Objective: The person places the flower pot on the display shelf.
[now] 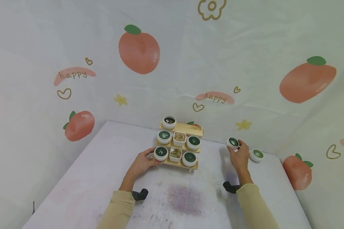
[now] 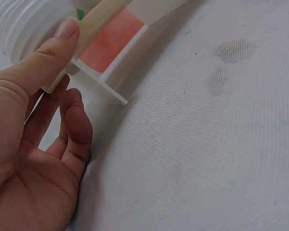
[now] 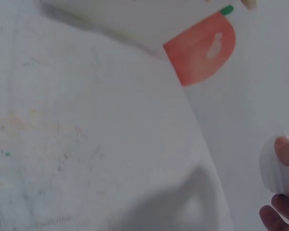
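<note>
A tiered stand with wooden shelves (image 1: 195,129) stands at the back of the table, bearing round white pots with dark green tops and two square white pots (image 1: 179,138) with grainy filling. My left hand (image 1: 142,164) grips the left end of its lowest shelf. In the left wrist view the thumb (image 2: 62,36) lies on the board beside a ribbed white pot (image 2: 29,24), with fingers underneath. My right hand (image 1: 240,156) holds another round white pot (image 1: 232,143) above the table, right of the stand. The right wrist view shows this ribbed pot (image 3: 274,166) at its edge.
One more round white pot (image 1: 256,155), with a lighter green top, sits on the table right of my right hand. A printed cloth wall (image 1: 172,63) rises behind the white table (image 1: 117,143). The top shelf bears one pot at its left end.
</note>
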A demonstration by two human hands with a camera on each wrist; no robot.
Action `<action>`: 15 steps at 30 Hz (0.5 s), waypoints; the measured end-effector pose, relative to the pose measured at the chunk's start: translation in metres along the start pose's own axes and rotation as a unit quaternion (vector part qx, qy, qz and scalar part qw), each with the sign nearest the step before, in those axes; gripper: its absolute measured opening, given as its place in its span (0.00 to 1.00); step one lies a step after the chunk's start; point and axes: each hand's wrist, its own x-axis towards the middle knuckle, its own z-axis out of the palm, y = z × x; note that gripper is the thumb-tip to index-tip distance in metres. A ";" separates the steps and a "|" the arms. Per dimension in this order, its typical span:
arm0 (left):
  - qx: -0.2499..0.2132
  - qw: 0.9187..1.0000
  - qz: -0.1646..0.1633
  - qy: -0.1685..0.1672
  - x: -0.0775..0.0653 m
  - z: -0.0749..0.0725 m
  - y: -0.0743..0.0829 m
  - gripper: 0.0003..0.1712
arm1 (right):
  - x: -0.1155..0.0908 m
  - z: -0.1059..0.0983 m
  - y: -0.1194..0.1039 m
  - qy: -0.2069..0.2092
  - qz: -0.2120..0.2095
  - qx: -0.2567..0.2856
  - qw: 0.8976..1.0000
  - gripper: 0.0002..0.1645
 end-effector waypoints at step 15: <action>-0.002 1.000 -0.007 -0.003 0.000 0.000 0.002 0.49 | -0.006 0.013 -0.057 0.011 -0.084 0.046 0.995 0.39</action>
